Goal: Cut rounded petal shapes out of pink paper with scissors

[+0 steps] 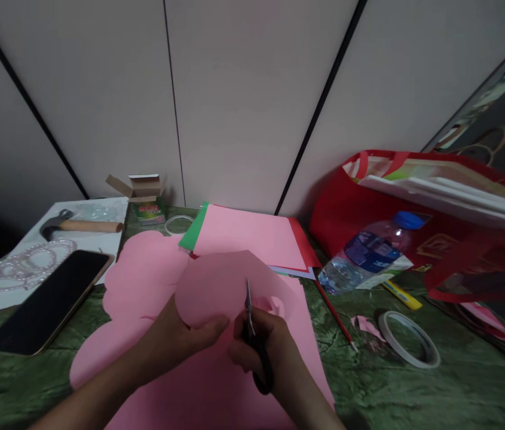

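My left hand (184, 334) grips a pink paper sheet (216, 280) by its lower left side, thumb on top. The sheet has a rounded left edge and is raised over other pink paper. In my right hand (265, 340) is a pair of scissors (261, 358) with black handles, its blades pointing up and lying against the sheet. A curled strip of the same paper stands just right of the blades. Underneath, scalloped pink paper (140, 275) spreads over the table, partly hidden by my hands.
Left lie a phone (46, 304), a bead string (28, 263) and a hammer (82, 226). An opened small box (147, 203) and coloured paper sheets (247, 233) stand behind. Right are a pencil (335, 313), a tape roll (409, 338), a water bottle (369, 251) and a red bag (337, 203).
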Available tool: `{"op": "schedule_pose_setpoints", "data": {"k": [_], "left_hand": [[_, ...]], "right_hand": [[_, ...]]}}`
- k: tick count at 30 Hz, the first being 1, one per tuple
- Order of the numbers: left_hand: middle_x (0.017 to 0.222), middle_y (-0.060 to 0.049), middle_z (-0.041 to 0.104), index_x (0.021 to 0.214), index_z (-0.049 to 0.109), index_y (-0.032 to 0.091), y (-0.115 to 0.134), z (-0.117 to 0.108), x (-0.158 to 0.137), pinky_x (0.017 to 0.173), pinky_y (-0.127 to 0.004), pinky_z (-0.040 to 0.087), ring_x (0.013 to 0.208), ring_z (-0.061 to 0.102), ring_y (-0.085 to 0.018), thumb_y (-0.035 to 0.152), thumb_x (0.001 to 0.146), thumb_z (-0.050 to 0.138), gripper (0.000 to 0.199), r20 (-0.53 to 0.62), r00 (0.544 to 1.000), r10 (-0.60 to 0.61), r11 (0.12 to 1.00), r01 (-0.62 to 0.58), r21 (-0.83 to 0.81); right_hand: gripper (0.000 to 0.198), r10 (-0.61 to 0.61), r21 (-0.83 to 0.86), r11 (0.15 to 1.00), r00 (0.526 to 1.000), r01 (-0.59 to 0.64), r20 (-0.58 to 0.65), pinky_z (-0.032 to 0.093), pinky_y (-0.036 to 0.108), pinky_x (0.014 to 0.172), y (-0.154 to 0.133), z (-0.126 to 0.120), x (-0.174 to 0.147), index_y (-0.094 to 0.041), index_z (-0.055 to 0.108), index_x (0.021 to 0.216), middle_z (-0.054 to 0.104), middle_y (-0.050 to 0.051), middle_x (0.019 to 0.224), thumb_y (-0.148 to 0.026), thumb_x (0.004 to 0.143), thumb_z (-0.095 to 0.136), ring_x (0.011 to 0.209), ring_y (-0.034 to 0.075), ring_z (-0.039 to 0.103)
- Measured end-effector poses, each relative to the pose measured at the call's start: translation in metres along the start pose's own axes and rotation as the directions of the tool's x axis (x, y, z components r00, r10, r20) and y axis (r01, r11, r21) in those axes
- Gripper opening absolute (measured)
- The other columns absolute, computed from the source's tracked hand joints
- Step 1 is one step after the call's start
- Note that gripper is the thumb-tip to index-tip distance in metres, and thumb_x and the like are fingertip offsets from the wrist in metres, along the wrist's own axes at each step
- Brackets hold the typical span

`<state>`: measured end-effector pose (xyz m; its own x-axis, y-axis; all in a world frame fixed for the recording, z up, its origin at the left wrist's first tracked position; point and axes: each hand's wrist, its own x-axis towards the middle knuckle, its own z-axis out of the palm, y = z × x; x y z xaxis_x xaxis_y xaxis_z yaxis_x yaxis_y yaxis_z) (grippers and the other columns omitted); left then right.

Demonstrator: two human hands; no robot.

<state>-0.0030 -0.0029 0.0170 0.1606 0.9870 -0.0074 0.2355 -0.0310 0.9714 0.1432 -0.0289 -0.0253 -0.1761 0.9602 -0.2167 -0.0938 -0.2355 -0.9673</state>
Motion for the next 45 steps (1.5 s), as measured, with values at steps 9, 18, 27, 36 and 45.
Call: {"op": "schedule_pose_setpoints", "data": {"k": [9, 18, 27, 36, 45], "left_hand": [[0.044, 0.004, 0.050, 0.051, 0.052, 0.022, 0.005, 0.000, 0.000, 0.061, -0.028, 0.050, 0.069, 0.061, -0.021, 0.023, 0.062, 0.059, 0.013, 0.050, 0.999, -0.012, 0.999, 0.013, -0.035], [0.048, 0.007, 0.047, 0.060, 0.053, 0.020, 0.003, 0.000, 0.001, 0.045, -0.023, 0.038, 0.047, 0.042, -0.011, 0.024, 0.060, 0.063, 0.011, 0.023, 0.999, -0.047, 0.992, 0.049, -0.112], [0.041, 0.006, 0.041, 0.049, 0.046, 0.019, -0.008, -0.001, 0.002, 0.042, -0.024, 0.033, 0.041, 0.038, -0.009, 0.038, 0.072, 0.055, 0.031, 0.063, 0.993, -0.099, 0.991, 0.105, -0.085], [0.041, 0.007, 0.049, 0.053, 0.052, 0.021, 0.005, 0.007, -0.003, 0.040, -0.022, 0.038, 0.043, 0.047, -0.012, 0.029, 0.063, 0.063, 0.017, -0.041, 0.990, -0.137, 0.990, 0.134, -0.051], [0.077, -0.003, 0.070, 0.077, 0.059, 0.021, 0.000, 0.007, -0.006, 0.049, -0.025, 0.050, 0.071, 0.064, -0.021, 0.032, 0.063, 0.066, 0.019, -0.032, 0.992, -0.126, 0.992, 0.125, -0.007]], "right_hand": [[0.015, 0.022, -0.005, 1.000, 0.999, -0.022, -0.040, 0.030, 0.020, 0.038, -0.004, 0.002, -0.001, -0.018, 0.050, 0.059, 0.047, -0.006, 0.046, -0.017, 0.056, 0.065, 0.041, 0.010, 0.041], [0.017, 0.037, 0.025, 0.999, 0.999, -0.036, -0.035, 0.030, 0.019, 0.037, -0.004, 0.002, -0.001, -0.017, 0.050, 0.060, 0.047, -0.006, 0.045, -0.019, 0.054, 0.066, 0.040, 0.008, 0.041], [0.019, 0.047, 0.048, 0.998, 0.999, -0.046, -0.016, 0.032, 0.019, 0.035, -0.005, 0.006, -0.003, -0.017, 0.049, 0.058, 0.047, -0.006, 0.044, -0.021, 0.054, 0.067, 0.037, 0.008, 0.041], [0.025, -0.014, 0.001, 1.000, 0.999, 0.014, 0.032, 0.033, 0.021, 0.041, -0.005, 0.004, -0.001, -0.016, 0.053, 0.063, 0.046, -0.006, 0.050, -0.030, 0.055, 0.072, 0.044, 0.009, 0.041], [0.032, -0.051, -0.071, 0.996, 0.997, 0.055, 0.061, 0.026, 0.021, 0.042, -0.010, 0.000, 0.000, -0.018, 0.046, 0.058, 0.038, -0.007, 0.051, -0.034, 0.059, 0.073, 0.047, 0.008, 0.033]]}}
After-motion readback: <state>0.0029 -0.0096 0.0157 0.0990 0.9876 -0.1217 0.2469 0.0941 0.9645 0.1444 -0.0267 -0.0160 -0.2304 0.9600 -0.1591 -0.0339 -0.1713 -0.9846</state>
